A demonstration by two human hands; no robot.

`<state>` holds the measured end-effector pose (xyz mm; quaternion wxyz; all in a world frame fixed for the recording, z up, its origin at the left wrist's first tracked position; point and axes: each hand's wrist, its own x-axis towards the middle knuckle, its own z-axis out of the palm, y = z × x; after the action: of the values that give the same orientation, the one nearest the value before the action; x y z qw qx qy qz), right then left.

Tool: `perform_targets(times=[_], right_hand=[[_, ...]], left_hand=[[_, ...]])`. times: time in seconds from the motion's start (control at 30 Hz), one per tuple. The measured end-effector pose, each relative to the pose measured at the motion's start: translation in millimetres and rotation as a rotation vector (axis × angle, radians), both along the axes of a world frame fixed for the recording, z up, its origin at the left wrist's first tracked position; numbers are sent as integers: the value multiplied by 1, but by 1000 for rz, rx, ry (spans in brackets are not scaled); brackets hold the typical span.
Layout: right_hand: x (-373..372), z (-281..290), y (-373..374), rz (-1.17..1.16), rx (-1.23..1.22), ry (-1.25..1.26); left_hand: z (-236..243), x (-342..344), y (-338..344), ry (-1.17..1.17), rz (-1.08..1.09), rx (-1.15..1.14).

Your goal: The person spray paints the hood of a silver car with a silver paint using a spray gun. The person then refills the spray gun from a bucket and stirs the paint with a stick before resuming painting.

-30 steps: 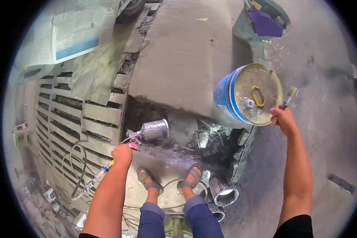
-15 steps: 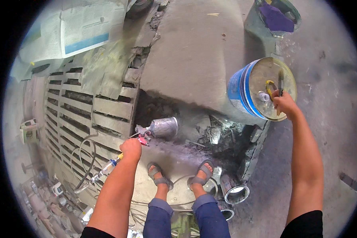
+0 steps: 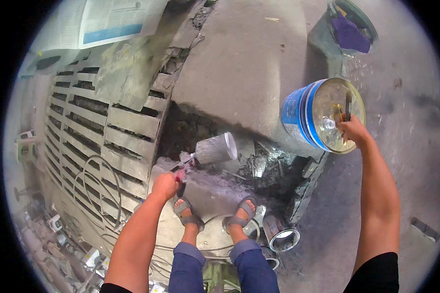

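Observation:
My left hand (image 3: 165,185) is closed around the handle of a spray gun (image 3: 184,165). Its grey cup (image 3: 213,149) points away to the right, above the dark gap in the floor. To the right, my right hand (image 3: 353,131) is over the lid of a blue bucket (image 3: 298,115), its fingers closed on a slim dark stick-like tool (image 3: 348,103); its exact kind is unclear. Against my fingers, a yellow-edged item (image 3: 338,111) shows on the lid. Beside it is a small whitish piece (image 3: 328,122).
Slatted boards (image 3: 90,122) lie on the left, with a looped hose (image 3: 118,183) over them. Newspaper sheets (image 3: 117,19) cover the upper left. Open cans (image 3: 283,239) lie by my feet. A bin with purple cloth (image 3: 351,35) stands at the far right, past a concrete slab (image 3: 239,58).
The spray gun has turned and its cup has risen toward the right. The hose fitting by my left wrist has gone out of sight. My right hand stays at the bucket lid.

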<state>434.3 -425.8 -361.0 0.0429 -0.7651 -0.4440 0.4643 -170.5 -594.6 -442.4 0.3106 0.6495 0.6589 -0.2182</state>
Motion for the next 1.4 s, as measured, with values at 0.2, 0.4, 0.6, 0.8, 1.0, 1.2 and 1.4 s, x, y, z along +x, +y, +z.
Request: perform_targets(times=[0.2, 0.4, 0.6, 0.8, 1.0, 1.2, 1.4], right_hand=[[-66, 40, -10, -48, -36, 44], [-121, 47, -32, -112, -56, 308], [-181, 16, -62, -183, -77, 456], [-237, -13, -89, -29, -99, 393], [-298, -52, -129, 52, -92, 303], [-347, -104, -160, 240, -123, 67], [-373, -132, -185, 281, -225, -24]], left_hand=[[-19, 10, -23, -248, 167, -2], [-26, 17, -35, -448, 176, 55], [-39, 15, -45, -431, 241, 0], [-82, -4, -76, -307, 206, -29], [-103, -28, -96, -265, 210, -128], [-122, -49, -111, -227, 161, -186], [-124, -45, -107, -140, 146, -350]])
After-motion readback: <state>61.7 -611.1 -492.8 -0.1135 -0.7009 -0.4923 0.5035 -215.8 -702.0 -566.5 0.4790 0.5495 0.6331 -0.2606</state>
